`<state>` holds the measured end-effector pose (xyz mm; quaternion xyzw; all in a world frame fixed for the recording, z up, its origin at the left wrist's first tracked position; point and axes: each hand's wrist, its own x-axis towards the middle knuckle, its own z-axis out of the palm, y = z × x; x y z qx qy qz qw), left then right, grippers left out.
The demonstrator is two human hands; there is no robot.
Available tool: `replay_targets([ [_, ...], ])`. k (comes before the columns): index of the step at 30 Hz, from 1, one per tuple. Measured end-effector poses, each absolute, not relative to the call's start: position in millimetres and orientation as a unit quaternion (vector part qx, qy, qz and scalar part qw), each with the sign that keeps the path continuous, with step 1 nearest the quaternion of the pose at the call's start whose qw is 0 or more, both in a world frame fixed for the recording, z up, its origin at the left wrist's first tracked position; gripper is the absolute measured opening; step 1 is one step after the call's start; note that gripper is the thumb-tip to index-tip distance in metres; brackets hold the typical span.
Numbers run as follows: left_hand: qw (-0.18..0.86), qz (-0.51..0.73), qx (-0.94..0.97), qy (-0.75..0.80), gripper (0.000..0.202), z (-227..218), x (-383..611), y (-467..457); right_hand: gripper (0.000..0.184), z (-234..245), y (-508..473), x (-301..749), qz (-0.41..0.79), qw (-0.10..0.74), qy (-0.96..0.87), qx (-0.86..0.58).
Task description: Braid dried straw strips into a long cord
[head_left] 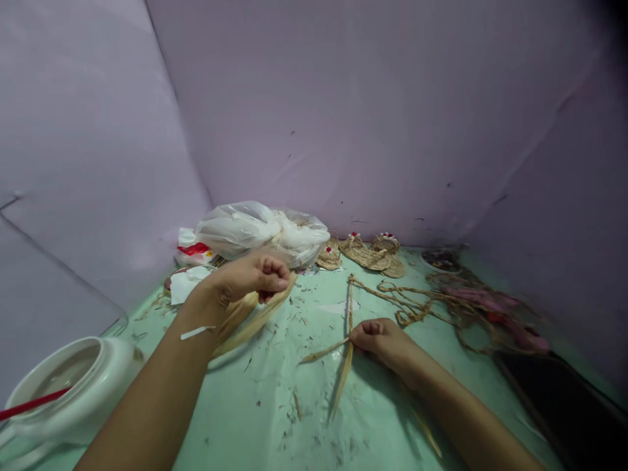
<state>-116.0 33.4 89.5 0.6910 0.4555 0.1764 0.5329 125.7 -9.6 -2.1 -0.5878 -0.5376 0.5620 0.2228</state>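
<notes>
My left hand [248, 280] is closed in a fist around a bundle of pale dried leaf strips [250, 318] that trail down toward the green table [275, 405]. My right hand [380, 340] is closed, pinching crossed straw strips [345, 347] against the table surface. A braided straw cord [407, 302] runs from that point toward the back right. Small woven straw sandals [370, 252] sit near the wall.
A tied clear plastic bag [262, 229] lies at the back left with white and red packets [192, 252] beside it. A white bowl [73, 386] with a red stick stands at the front left. Pink items [490, 307] and tangled cord lie on the right. Straw scraps litter the table.
</notes>
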Motion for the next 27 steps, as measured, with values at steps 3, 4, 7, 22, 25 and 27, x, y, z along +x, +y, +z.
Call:
replay_targets([
  [3,0.600,0.120,0.680,0.404,0.016,70.3,-91.5,33.0,0.015,-2.6,-9.4,126.5,0.563,0.226,-0.532,-0.591],
  [4,0.619,0.092,0.677,0.388,0.015,62.6,-82.5,32.5,0.015,-2.9,-9.3,126.8,0.561,0.231,-0.532,-0.591],
  [7,0.641,0.029,0.674,0.367,0.013,41.3,-58.5,29.7,0.013,-4.7,-8.6,128.4,0.555,0.242,-0.536,-0.589],
  [22,0.641,-0.021,0.691,0.334,0.014,36.4,-32.9,15.0,0.011,-12.6,-6.9,131.3,0.566,0.271,-0.524,-0.575],
  [25,0.533,-0.017,0.725,0.435,0.008,27.7,-26.6,16.5,0.011,-13.4,-6.6,131.0,0.570,0.280,-0.524,-0.568],
  [27,0.468,-0.007,0.734,0.492,0.009,21.0,-25.3,20.2,0.012,-12.9,-6.1,130.5,0.571,0.280,-0.525,-0.566],
])
